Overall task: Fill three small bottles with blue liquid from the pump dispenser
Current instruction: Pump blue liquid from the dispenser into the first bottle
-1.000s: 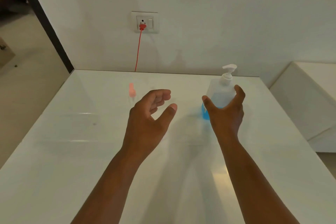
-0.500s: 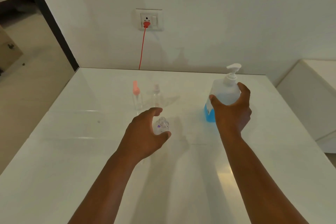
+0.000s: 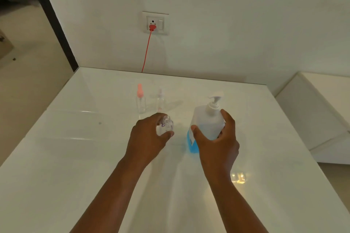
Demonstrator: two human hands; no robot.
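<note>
My left hand (image 3: 149, 136) grips a small clear uncapped bottle (image 3: 165, 125) near the middle of the white table (image 3: 56, 157). My right hand (image 3: 217, 142) wraps thumb and fingers round the pump dispenser (image 3: 207, 123), a frosted bottle with a white pump head and blue liquid at its bottom. The dispenser sits just right of the small bottle. Behind them stand two more small clear bottles: one with a pink cap (image 3: 140, 99) and one with a pale cap (image 3: 160, 100).
A red cord (image 3: 146, 51) runs from a wall socket (image 3: 155, 23) down behind the table's far edge. A white cabinet (image 3: 322, 115) stands to the right of the table. Floor lies beyond the table's left edge.
My left hand has closed on the small clear bottle. My right hand took hold of the dispenser and drew it nearer, closer to the small bottle.
</note>
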